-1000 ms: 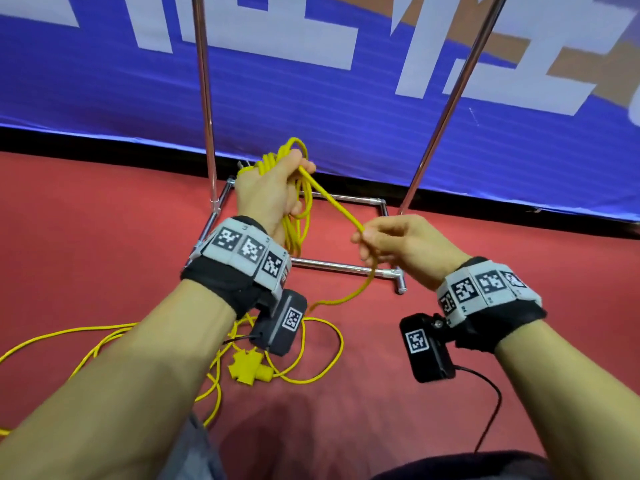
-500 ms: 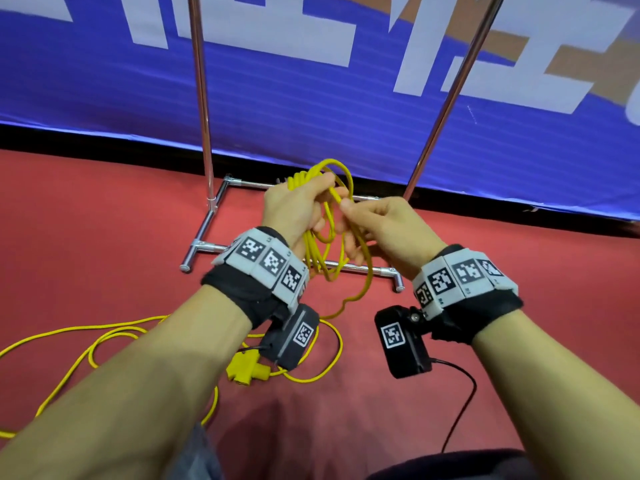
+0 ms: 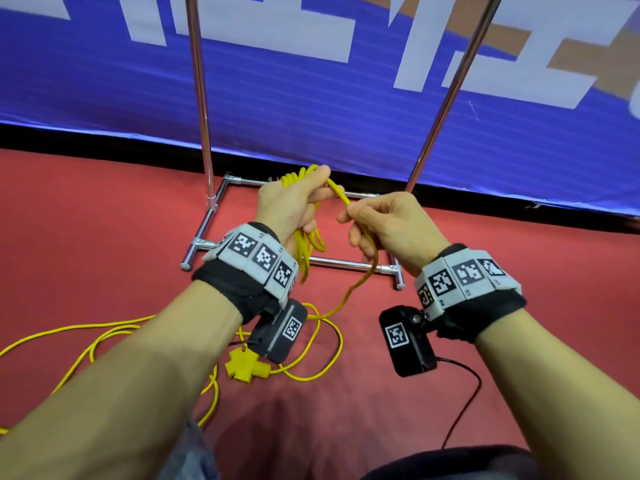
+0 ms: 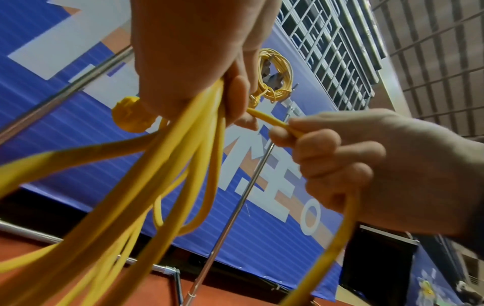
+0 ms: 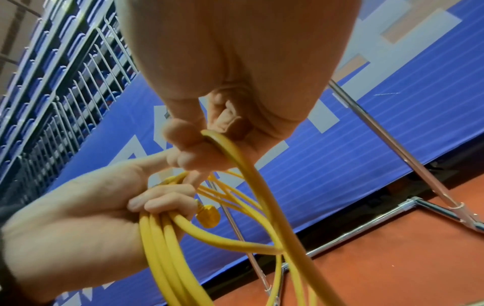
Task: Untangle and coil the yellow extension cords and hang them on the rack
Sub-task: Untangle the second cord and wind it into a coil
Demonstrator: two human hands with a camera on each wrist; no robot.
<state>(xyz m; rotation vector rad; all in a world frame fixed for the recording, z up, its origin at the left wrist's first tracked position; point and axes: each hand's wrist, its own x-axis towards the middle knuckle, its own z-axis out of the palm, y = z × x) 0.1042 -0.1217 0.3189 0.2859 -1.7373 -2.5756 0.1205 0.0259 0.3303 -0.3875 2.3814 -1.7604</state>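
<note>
My left hand (image 3: 291, 202) grips several loops of a yellow extension cord (image 3: 306, 245), which hang below the fist in front of the rack's base. A yellow plug (image 4: 131, 116) sticks out beside that hand. My right hand (image 3: 384, 223) pinches the free strand (image 3: 337, 192) a short way right of the left thumb. The strand runs through the right fist and down to the floor. The rest of the cord (image 3: 104, 337) lies loose on the red floor at the left, ending near a yellow multi-socket (image 3: 244, 367). Another coiled yellow cord (image 4: 275, 76) hangs high on the rack.
The chrome rack has two upright poles (image 3: 199, 81) and a rectangular base (image 3: 339, 263) on the red floor just beyond my hands. A blue banner (image 3: 311, 98) stands behind it. A black cable (image 3: 464, 403) trails from the right wrist camera.
My right hand brought a loop of cord over to the left hand, which took it into the bundle. The right hand has since slid back to the right along the strand.
</note>
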